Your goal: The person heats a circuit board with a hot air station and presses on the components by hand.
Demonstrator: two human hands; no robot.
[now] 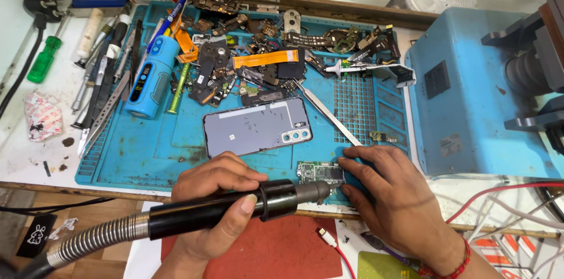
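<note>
My left hand (pixel 217 199) grips a black hot-air wand (pixel 235 207) with a ribbed metal hose, its nozzle pointing right at a small green circuit board (pixel 319 171) lying on the blue work mat (pixel 147 155). My right hand (pixel 390 197) rests on the mat at the board's right edge, with its fingertips against the board. A grey phone (pixel 255 128) lies back up just behind the board. Long metal tweezers (pixel 326 111) lie diagonally beside the phone.
A heap of flex cables and phone parts (pixel 264 50) covers the mat's far side. Screwdrivers, tweezers and a blue cylindrical tool (pixel 151 76) lie at the left. A blue machine (pixel 470 103) stands at the right, with red and white wires (pixel 505 197) in front of it.
</note>
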